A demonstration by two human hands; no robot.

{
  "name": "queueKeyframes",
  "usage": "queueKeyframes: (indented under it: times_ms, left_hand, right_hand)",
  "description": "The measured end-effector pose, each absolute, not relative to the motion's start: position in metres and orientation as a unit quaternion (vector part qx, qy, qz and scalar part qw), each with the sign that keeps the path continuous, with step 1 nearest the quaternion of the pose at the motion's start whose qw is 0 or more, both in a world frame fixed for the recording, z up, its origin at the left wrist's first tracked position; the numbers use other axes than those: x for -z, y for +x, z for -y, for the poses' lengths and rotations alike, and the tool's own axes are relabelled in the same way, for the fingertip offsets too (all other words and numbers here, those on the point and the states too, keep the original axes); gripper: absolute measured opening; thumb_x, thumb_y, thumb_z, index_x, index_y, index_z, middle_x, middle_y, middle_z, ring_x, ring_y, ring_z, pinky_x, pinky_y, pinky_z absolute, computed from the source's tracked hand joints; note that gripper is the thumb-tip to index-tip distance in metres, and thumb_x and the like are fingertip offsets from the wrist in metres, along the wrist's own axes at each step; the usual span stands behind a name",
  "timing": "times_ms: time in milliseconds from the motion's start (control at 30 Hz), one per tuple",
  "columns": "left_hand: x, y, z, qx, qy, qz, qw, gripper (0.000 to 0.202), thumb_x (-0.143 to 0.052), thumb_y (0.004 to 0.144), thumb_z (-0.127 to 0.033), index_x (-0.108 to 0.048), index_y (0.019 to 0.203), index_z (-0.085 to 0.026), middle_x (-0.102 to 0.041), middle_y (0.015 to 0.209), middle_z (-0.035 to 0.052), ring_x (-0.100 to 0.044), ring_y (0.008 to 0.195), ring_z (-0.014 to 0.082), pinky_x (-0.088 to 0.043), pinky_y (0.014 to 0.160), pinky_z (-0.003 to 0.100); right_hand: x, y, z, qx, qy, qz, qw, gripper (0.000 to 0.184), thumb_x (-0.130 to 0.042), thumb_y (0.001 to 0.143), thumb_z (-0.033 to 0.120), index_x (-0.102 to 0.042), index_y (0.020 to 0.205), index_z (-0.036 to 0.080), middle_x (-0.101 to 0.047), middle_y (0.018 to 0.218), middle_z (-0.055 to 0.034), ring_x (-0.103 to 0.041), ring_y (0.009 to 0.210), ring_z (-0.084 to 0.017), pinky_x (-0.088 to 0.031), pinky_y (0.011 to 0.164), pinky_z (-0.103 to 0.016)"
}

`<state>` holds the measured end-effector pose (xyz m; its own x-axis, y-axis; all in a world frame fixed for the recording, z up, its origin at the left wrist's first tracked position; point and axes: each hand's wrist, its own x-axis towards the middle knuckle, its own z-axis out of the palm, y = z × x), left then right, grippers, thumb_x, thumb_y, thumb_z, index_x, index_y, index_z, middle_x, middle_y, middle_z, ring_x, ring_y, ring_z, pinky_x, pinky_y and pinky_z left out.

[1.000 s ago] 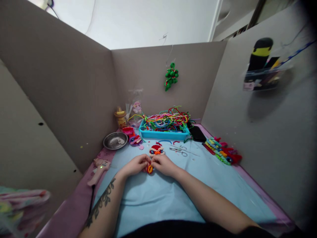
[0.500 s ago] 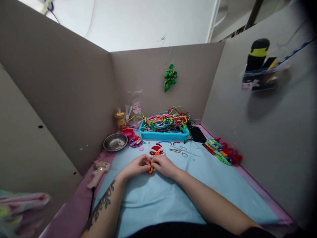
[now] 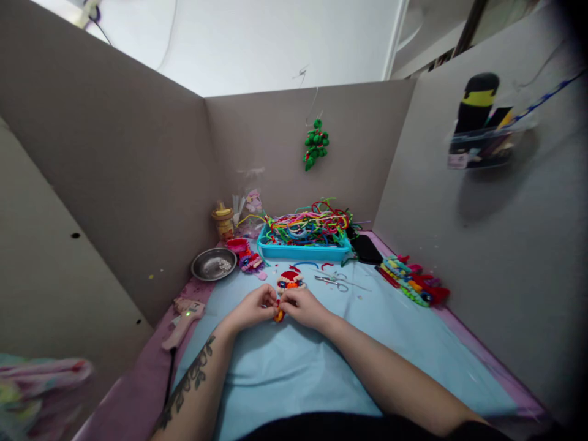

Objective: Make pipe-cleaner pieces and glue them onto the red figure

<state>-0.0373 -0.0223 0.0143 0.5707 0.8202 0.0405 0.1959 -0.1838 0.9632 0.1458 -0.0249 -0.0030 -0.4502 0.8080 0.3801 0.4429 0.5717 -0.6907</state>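
Observation:
My left hand (image 3: 250, 309) and my right hand (image 3: 304, 306) meet over the light blue cloth (image 3: 294, 367), both pinched on a small red and orange pipe-cleaner piece (image 3: 278, 315) between the fingertips. Just beyond the hands lies a finished red, white and orange pipe-cleaner figure (image 3: 290, 280). My left forearm carries a dark tattoo.
A blue tray (image 3: 303, 250) heaped with coloured pipe cleaners stands at the back. Scissors (image 3: 337, 282), a metal bowl (image 3: 214, 263), a glue gun (image 3: 182, 318), a black phone (image 3: 366, 248) and coloured craft pieces (image 3: 411, 283) lie around. Grey cardboard walls enclose three sides; a green ornament (image 3: 316, 144) hangs there.
The orange piece has turned slightly between my fingertips; both hands have stayed in place.

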Motion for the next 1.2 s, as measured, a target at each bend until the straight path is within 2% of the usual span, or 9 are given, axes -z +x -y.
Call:
queueKeyframes:
  times_ms: [233,600,800,1000,1100,1200]
  left_hand:
    - [-0.012,-0.038,0.023,-0.295,0.737,-0.370,0.482,0.019,-0.064,0.068,-0.022,-0.048,0.076,-0.017,-0.060,0.069,-0.0009,-0.055,0.063,0.0119,-0.040,0.058,0.022]
    - [-0.015,-0.036,0.025,-0.309,0.730,-0.365,0.489,0.016,-0.064,0.071,-0.026,-0.053,0.077,-0.016,-0.060,0.070,-0.0004,-0.056,0.063,0.0117,-0.042,0.059,0.022]
    - [-0.023,-0.034,0.025,-0.340,0.714,-0.339,0.509,0.027,-0.064,0.074,-0.028,-0.059,0.097,-0.015,-0.062,0.099,0.0088,-0.058,0.091,0.0195,-0.047,0.078,0.030]
    - [-0.023,-0.036,0.023,-0.417,0.669,-0.353,0.504,0.034,-0.066,0.065,-0.017,-0.062,0.099,-0.019,-0.061,0.108,0.0087,-0.054,0.107,0.0235,-0.042,0.090,0.033]
    - [-0.029,-0.030,0.020,-0.459,0.628,-0.396,0.487,0.031,-0.064,0.063,-0.014,-0.062,0.093,-0.018,-0.063,0.102,0.0074,-0.056,0.103,0.0231,-0.044,0.087,0.033]
    - [-0.036,-0.017,0.016,-0.452,0.610,-0.436,0.483,0.026,-0.064,0.066,-0.020,-0.061,0.091,-0.015,-0.065,0.094,0.0069,-0.060,0.088,0.0205,-0.047,0.077,0.032]
  right_hand:
    - [-0.001,0.145,0.028,-0.297,-0.390,0.801,0.343,0.012,-0.054,0.070,0.008,-0.061,0.063,0.015,-0.054,0.057,0.0033,-0.047,0.054,-0.009,-0.032,0.051,-0.018]
    - [0.001,0.143,0.028,-0.331,-0.394,0.777,0.362,0.010,-0.051,0.070,0.009,-0.055,0.062,0.015,-0.048,0.053,0.0053,-0.041,0.051,-0.007,-0.029,0.048,-0.017]
    - [-0.006,0.146,0.028,-0.325,-0.418,0.751,0.395,0.011,-0.050,0.075,0.015,-0.055,0.065,0.015,-0.050,0.055,0.0044,-0.043,0.052,-0.008,-0.032,0.050,-0.018]
    - [-0.013,0.154,0.027,-0.323,-0.423,0.696,0.482,0.013,-0.050,0.078,0.022,-0.055,0.069,0.016,-0.056,0.064,0.0012,-0.050,0.061,-0.011,-0.040,0.058,-0.021]
    - [-0.017,0.160,0.025,-0.332,-0.422,0.661,0.525,0.014,-0.048,0.080,0.026,-0.055,0.072,0.016,-0.057,0.064,0.0004,-0.052,0.062,-0.012,-0.041,0.058,-0.022]
    - [-0.019,0.165,0.023,-0.327,-0.431,0.634,0.553,0.015,-0.049,0.079,0.028,-0.055,0.071,0.017,-0.055,0.062,0.0009,-0.051,0.060,-0.012,-0.041,0.056,-0.023]
